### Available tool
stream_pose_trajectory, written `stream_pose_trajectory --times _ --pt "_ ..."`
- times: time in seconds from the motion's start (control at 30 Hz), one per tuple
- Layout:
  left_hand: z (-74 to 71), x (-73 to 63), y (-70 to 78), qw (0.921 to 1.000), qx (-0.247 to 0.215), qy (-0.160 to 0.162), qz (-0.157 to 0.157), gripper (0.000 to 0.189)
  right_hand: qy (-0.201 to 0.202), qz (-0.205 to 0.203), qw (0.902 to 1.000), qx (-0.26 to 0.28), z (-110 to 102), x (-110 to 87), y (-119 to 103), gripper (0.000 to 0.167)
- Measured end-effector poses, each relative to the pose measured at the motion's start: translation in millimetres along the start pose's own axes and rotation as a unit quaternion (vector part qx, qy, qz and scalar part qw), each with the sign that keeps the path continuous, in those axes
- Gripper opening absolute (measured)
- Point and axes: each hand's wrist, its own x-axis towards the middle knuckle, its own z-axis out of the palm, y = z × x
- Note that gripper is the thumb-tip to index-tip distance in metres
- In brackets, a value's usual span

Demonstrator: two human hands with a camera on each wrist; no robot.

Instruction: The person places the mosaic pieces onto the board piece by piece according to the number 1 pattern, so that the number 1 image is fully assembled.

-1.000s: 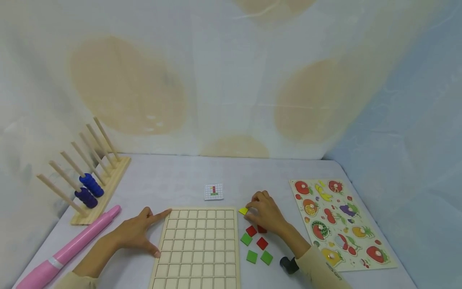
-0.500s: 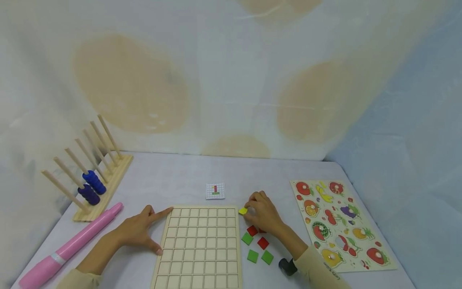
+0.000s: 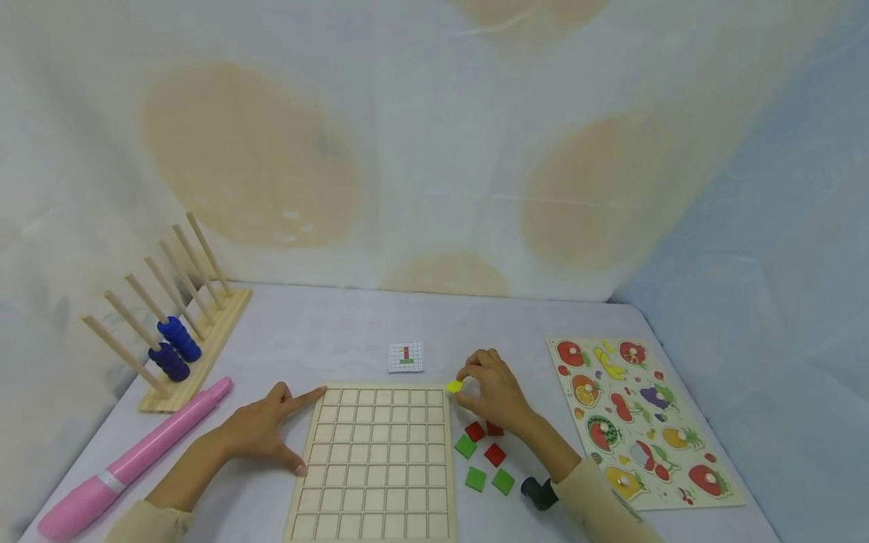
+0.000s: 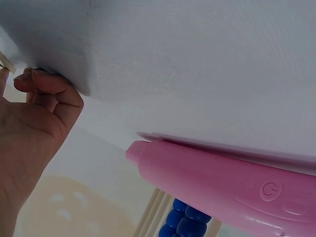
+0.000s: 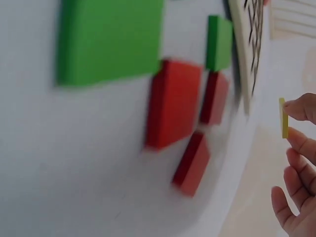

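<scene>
My right hand [image 3: 498,392] pinches a yellow square tile [image 3: 455,386] between thumb and index finger, right by the top right corner of the wooden grid board [image 3: 449,452]. In the right wrist view the yellow tile [image 5: 284,118] is seen edge-on, above the table. My left hand [image 3: 261,430] touches the board's left side, index finger stretched to its top corner and thumb lower on the edge. Its other fingers curl inward in the left wrist view. Red tiles [image 3: 495,455] and green tiles [image 3: 476,479] lie right of the board. No tiles show in the board's visible cells.
A small printed pattern card [image 3: 406,357] lies behind the board. At left stand a peg stand with blue beads [image 3: 179,338] and a pink wand-like device [image 3: 145,452] with a power symbol. A fruit knob puzzle [image 3: 645,422] lies at right, a black object [image 3: 538,494] near the right sleeve.
The right hand has raised the yellow tile slightly off the table near the board's corner. The left hand keeps its place on the board's edge. The head view has shifted a little.
</scene>
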Motion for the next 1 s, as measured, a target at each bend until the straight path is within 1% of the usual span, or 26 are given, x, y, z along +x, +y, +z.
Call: stream_pose_trajectory --times 0.1,0.3,0.47,0.73,0.83,1.0 --pt "-0.9 0.7 -0.7 1.0000 -0.003 -0.002 -0.003 0.122 -0.015 -0.020 0.9993 0.030 2 6.0 -12 0.018" --pt "-1.3 0.8 -0.3 0.9999 -0.010 -0.003 -0.001 0.122 -0.057 -0.055 0.9956 0.050 13 16.1 -32 0.018" --pt "-1.5 0.1 0.8 0.9999 -0.010 -0.003 0.000 0.122 -0.062 -0.073 0.9935 0.062 19 21.2 -44 0.016" --pt "-1.9 -1.0 1.5 0.9999 -0.014 0.000 0.001 0.122 -0.079 -0.082 0.9890 0.094 30 24.8 -52 0.017" --pt "-1.5 -0.8 0.6 0.9999 -0.012 0.003 0.003 0.122 -0.090 -0.079 0.9869 0.108 34 25.5 -55 0.018" --pt "-1.2 -0.2 -0.4 0.9999 -0.011 0.004 0.002 0.122 -0.097 -0.082 0.9844 0.122 39 27.6 -60 0.017"
